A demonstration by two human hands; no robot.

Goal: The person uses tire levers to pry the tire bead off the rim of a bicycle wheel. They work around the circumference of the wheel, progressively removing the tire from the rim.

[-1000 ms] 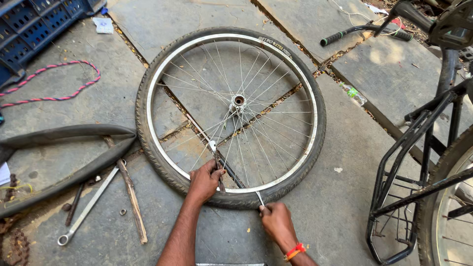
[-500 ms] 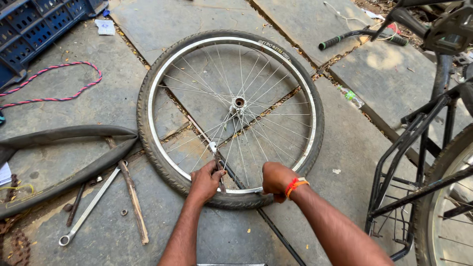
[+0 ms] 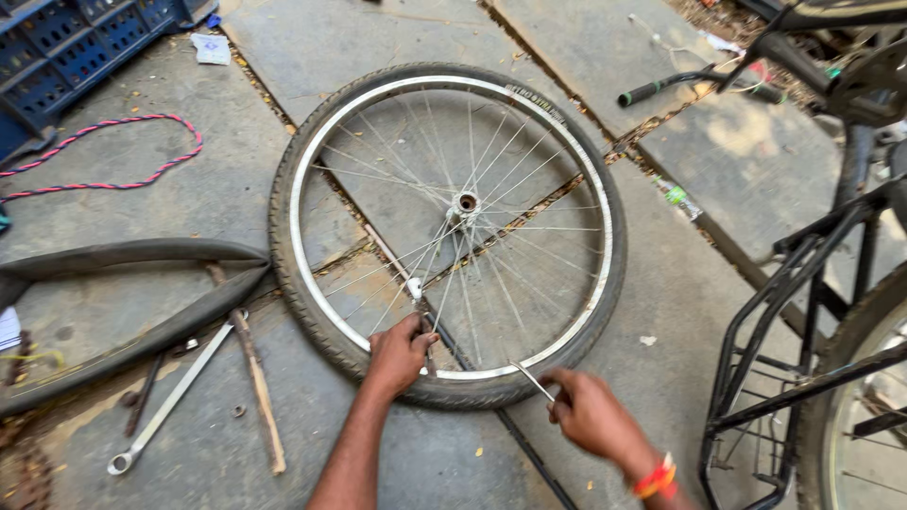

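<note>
Head camera looks down at stone paving. On the left lie a long spanner, a rusty rod and a limp black inner tube. Near the middle a bicycle wheel with its tyre lies flat. Left hand is clamped on a thin lever at the wheel's near rim. Right hand is closed on a thin metal tool touching that rim. At the right edge stands 1 bicycle rack.
</note>
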